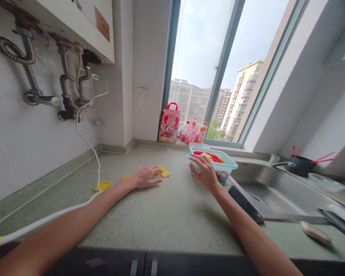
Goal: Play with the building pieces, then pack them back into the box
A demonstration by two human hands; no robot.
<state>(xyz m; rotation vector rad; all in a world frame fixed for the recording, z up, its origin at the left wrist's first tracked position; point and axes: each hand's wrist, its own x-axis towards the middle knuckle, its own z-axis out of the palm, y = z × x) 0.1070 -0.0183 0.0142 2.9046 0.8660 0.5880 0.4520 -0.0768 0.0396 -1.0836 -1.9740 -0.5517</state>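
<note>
My left hand [147, 176] is low over the countertop, fingers stretched forward and thumb apart. Its fingertips are beside or touching a yellow gear-shaped piece [165, 172]; I cannot tell which. Another yellow toothed piece [104, 186] lies farther left by the white cable, and a small part of a yellow piece [125, 177] shows behind my left wrist. My right hand [203, 171], fingers spread, is at the near left side of a light blue plastic box [229, 164]. Inside the box are red, orange and pale yellow pieces [211, 156], partly hidden by my fingers.
A white cable [98, 165] runs from the wall across the left of the counter [175, 214]. A steel sink [271, 191] is at the right, with a black pot [300, 165] beyond. A red-and-pink bag [169, 125] and bottles [192, 131] stand by the window.
</note>
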